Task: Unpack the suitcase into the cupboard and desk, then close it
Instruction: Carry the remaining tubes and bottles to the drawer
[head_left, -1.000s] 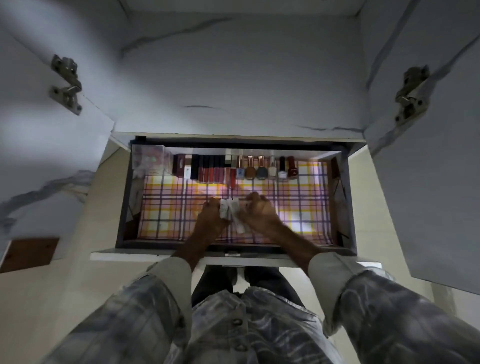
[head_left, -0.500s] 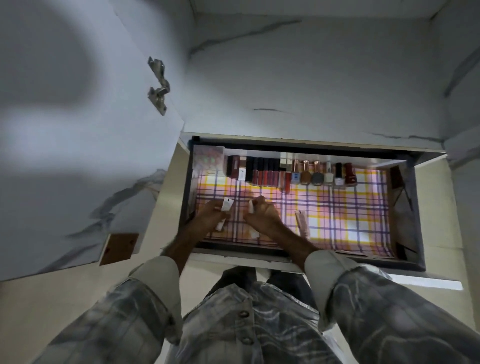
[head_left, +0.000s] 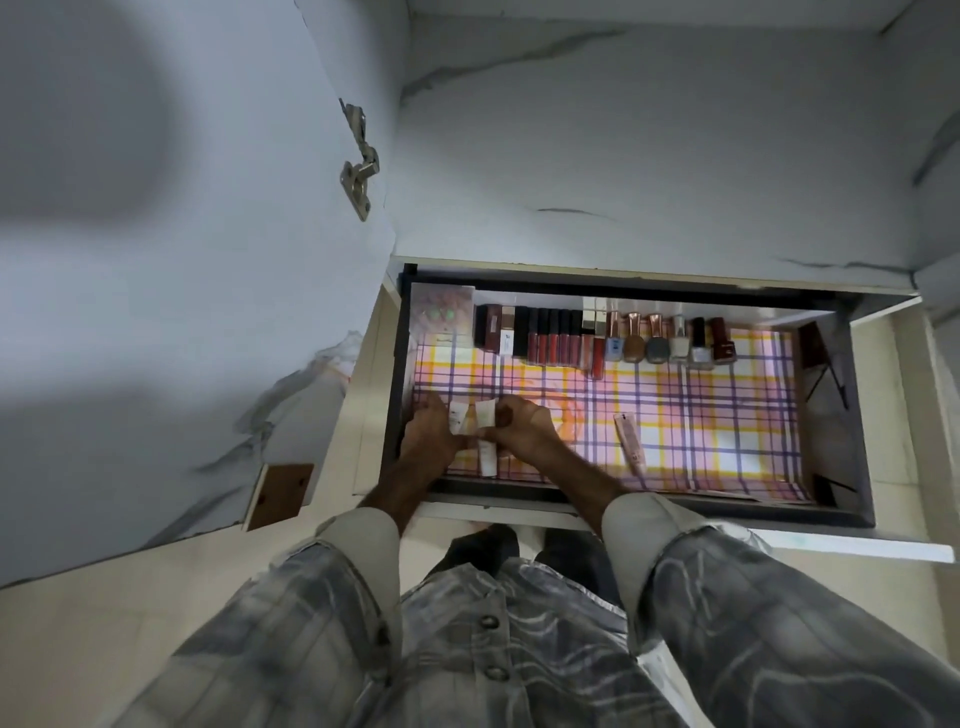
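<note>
Drawer (head_left: 852, 415) is pulled out in front of me, dark frame all round, plaid liner (head_left: 701, 410) covering the floor of it. Both hands are down in the 9 o'clock corner of it, so that end is tight: the left hand (head_left: 428, 441) sits right against the left wall, the right hand (head_left: 524, 434) just beside it. Left fingers are curled round a small white tube (head_left: 458, 415), right fingers pinch another white tube (head_left: 485, 415), and the two tubes touch each other between the hands. A third white tube (head_left: 487, 460) lies on the liner below them, pointing toward the near edge; I can't tell if either hand is touching that one.

Along the far wall at 12 o'clock there's a tidy row: boxed lipsticks (head_left: 496, 332), lip gloss tubes (head_left: 553, 340), then nail polish bottles (head_left: 670, 345) running toward 1 o'clock. A clear case (head_left: 441, 312) fills the far-left corner. One pinkish tube (head_left: 629, 444) lies alone on the liner at about 3 o'clock from the hands, well apart from everything else.

Most open floor is the middle and the whole right half of the liner, out to the right wall. Cupboard door (head_left: 182, 312) stands open at 9 o'clock with its hinge (head_left: 358, 166) showing. Suitcase isn't visible from this view.
</note>
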